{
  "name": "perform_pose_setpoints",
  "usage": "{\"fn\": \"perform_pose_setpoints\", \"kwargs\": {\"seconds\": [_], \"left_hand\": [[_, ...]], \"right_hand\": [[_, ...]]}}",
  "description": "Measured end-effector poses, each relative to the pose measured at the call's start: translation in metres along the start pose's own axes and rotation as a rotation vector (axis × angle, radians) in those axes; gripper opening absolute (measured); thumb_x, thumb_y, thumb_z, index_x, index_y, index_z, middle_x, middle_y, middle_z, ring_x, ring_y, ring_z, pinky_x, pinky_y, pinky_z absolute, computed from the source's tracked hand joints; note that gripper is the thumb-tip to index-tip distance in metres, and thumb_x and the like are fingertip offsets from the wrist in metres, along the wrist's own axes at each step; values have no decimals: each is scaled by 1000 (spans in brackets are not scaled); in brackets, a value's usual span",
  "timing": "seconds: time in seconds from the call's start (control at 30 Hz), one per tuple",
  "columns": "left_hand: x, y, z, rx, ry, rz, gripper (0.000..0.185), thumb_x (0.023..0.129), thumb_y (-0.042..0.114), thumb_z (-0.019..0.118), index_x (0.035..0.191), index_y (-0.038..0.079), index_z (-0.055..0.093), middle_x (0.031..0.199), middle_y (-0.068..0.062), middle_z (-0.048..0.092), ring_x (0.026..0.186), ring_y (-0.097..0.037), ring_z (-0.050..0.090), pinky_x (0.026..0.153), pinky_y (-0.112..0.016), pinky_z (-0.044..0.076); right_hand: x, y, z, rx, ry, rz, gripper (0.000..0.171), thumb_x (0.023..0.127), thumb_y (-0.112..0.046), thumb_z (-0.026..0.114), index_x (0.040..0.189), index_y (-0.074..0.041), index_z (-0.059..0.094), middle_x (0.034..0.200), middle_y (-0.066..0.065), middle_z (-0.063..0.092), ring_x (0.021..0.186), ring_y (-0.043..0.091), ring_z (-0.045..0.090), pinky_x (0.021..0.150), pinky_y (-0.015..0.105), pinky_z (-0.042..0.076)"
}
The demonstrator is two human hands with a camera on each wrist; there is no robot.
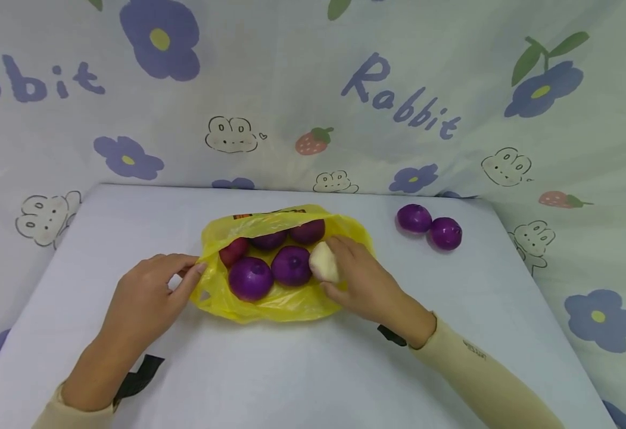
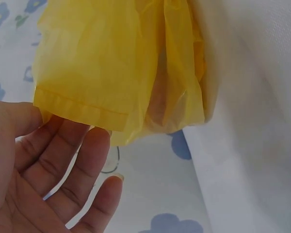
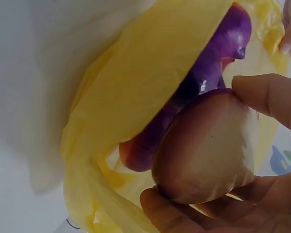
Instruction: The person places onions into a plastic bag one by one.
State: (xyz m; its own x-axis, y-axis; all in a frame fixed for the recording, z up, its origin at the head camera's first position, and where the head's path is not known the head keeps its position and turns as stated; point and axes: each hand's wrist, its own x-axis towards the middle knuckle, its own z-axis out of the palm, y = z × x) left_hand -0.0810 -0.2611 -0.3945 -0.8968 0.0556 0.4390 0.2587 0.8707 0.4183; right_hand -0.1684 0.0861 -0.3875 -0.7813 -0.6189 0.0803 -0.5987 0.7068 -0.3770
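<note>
Cloth (image 1: 270, 77) with flowers, bunnies, strawberries and the word "Rabbit" hangs behind the white tabletop (image 1: 291, 369). At its middle lies the yellow plastic bag (image 1: 286, 301); orange print on its far edge is too small to read. Inside you see purple onions (image 1: 251, 278). Your left hand (image 1: 149, 295) pinches the bag's left rim. Your right hand (image 1: 363, 280) grips a pale onion (image 1: 323, 262) at the bag's mouth, beside the purple ones. Two more purple onions (image 1: 429, 226) sit apart at the far right.
</note>
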Motion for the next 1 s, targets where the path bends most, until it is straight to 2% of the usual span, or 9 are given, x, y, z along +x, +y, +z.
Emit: {"fn": "perform_pose_setpoints", "kwargs": {"seconds": [0.23,0.47,0.63,0.77,1.0], "left_hand": [[0,0,-1,0,-15,-15,20,90,12,82,107,3,78,89,-6,76,79,-27,66,67,-50,56],[0,1,-2,-3,-16,-8,18,91,11,81,107,2,78,89,-7,76,82,-29,68,69,-52,57],[1,1,-2,6,-12,3,17,92,12,80,105,2,78,89,-7,76,80,-28,68,68,-50,57],[1,2,-3,1,-22,-17,18,92,13,80,107,2,78,91,-7,76,79,-27,67,67,-49,56],[-1,1,-2,-6,-27,-28,21,92,13,81,109,0,78,95,-11,77,83,-30,69,70,-53,58]], "right_hand": [[8,7,6,-29,4,40,75,92,-24,80,151,5,44,152,26,46,138,42,48,111,53,45],[16,9,13,-63,25,53,71,93,-25,79,148,3,45,149,24,49,135,43,48,112,53,44],[19,9,15,-63,42,60,72,92,-24,80,148,4,45,150,26,48,136,44,46,112,54,44],[22,10,18,-51,52,67,72,90,-21,81,147,5,45,149,27,46,134,45,47,112,54,43],[27,9,22,-32,3,108,73,93,-20,79,150,6,42,150,28,43,134,48,47,113,54,41]]}}
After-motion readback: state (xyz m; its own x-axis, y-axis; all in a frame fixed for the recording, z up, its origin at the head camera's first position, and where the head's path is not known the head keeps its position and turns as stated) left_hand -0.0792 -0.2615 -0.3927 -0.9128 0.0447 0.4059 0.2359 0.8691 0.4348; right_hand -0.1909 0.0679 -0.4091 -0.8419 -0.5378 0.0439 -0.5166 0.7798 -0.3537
